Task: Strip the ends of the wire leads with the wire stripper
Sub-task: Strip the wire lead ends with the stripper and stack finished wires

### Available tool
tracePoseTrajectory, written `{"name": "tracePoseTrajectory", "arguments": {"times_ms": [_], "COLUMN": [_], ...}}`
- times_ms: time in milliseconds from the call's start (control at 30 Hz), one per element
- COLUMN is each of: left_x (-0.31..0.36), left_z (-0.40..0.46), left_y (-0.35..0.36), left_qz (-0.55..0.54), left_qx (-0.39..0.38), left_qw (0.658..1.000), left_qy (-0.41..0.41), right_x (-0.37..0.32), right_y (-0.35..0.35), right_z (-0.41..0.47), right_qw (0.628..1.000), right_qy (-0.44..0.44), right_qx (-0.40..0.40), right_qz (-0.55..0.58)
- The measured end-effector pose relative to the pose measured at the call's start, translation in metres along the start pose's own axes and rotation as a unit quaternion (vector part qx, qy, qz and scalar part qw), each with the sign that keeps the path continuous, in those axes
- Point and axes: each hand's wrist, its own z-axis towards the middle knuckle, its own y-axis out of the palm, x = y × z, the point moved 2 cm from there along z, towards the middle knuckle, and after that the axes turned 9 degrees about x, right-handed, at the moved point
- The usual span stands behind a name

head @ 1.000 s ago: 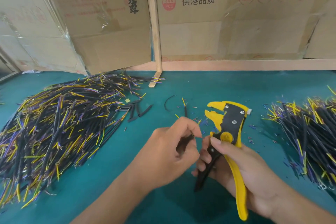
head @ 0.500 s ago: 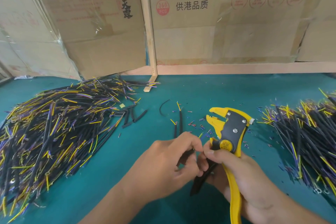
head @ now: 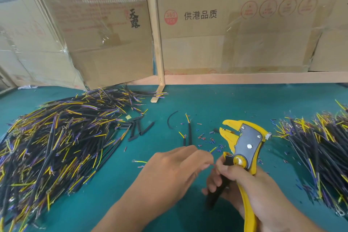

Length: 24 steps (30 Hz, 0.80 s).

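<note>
Resting in right hand (head: 250,192) — wire stripper (head: 244,143)

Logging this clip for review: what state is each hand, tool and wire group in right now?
wire stripper: jaws open, nothing between them
right hand: grips the stripper's handles
left hand: fingers pinched at a wire lead, mostly hidden
left wire pile: loose heap on the mat
right wire pile: loose heap
two short leads: lying free on the mat
</note>
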Motion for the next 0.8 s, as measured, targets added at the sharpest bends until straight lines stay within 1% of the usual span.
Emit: {"name": "tracePoseTrajectory", "arguments": {"times_ms": [433, 667, 733, 800], "left_x": [-0.004, -0.006, -0.012, -0.021], "left_z": [-0.001, -0.002, -0.004, -0.005], "left_y": [-0.003, -0.004, -0.007, -0.014], "left_qz": [0.014, 0.008, 0.008, 0.008], "left_qx": [-0.018, -0.008, 0.015, 0.062], "left_qw": [1.0, 1.0, 1.0, 0.996], "left_qy": [0.008, 0.014, -0.018, -0.068], "right_x": [0.002, 0.004, 0.002, -0.003], "right_y": [-0.001, -0.005, -0.006, -0.009], "right_z": [0.004, 0.007, 0.008, 0.008], "right_qw": [1.0, 1.0, 1.0, 0.999], "right_qy": [0.008, -0.004, -0.008, 0.009], "right_qx": [-0.003, -0.021, -0.021, -0.02], "right_qz": [0.019, -0.004, 0.001, 0.033]}}
